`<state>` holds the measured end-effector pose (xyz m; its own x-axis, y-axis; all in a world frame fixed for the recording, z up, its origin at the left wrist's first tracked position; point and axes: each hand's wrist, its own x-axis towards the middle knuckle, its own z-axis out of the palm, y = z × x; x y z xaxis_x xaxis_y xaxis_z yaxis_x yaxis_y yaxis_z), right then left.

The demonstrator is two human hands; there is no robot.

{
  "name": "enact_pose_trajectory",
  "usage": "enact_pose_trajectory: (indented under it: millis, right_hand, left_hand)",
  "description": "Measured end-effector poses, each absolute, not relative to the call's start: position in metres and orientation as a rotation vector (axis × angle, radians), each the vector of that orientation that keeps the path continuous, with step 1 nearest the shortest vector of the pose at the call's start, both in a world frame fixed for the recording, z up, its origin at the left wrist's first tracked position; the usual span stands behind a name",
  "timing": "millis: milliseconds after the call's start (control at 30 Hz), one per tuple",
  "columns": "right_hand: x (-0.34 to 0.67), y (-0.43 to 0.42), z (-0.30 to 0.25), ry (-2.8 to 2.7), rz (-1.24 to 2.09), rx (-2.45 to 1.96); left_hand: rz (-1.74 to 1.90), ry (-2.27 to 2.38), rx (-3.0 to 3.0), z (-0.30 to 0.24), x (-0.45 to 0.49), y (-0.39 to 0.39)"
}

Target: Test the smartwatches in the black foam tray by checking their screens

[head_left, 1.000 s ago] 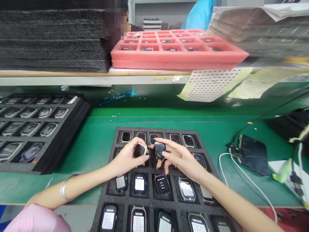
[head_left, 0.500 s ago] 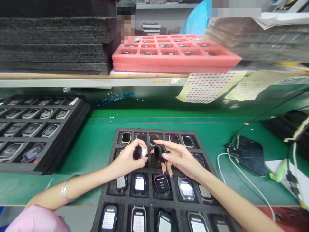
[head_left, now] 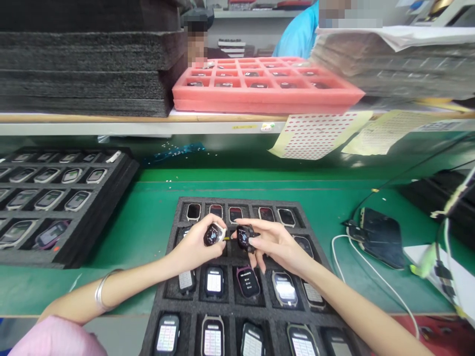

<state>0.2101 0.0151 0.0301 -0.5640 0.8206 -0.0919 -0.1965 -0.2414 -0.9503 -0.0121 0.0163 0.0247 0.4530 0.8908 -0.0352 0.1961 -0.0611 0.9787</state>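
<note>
Pinching white watch [head_left: 213, 235] in left fingers [head_left: 216, 251], black watch [head_left: 243, 237] in right fingers [head_left: 259, 225]; tray [head_left: 227, 306] below.

White-cased watch [head_left: 213, 235], lit, in left hand [head_left: 200, 245]; black watch [head_left: 243, 238], lit, in right hand [head_left: 276, 243].

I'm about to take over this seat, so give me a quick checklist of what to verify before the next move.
1. Left hand has a grip on the light-framed watch: ok, thumb and fingers hold it.
2. Right hand has a grip on the dark watch: ok, likewise.
3. Both held screens lit: ok.
4. Foam tray rests on the green bench: ok.
5. Screens in the tray match: not ok; the purple-framed watch shows a dark display, the black-cased watch beside it a pale one.
6. Compartments beneath the hands free: cannot tell, partly covered.
</note>
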Motion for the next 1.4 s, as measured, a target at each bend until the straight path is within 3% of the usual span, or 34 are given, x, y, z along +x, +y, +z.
enact_pose_trajectory:
  millis: [1400]
  right_hand:
    - [0.2153,0.0158,0.0238,-1.419,1.907,-0.835]
  left_hand:
    - [0.736,1.019,1.745,0.0279,-0.0136,0.0170]
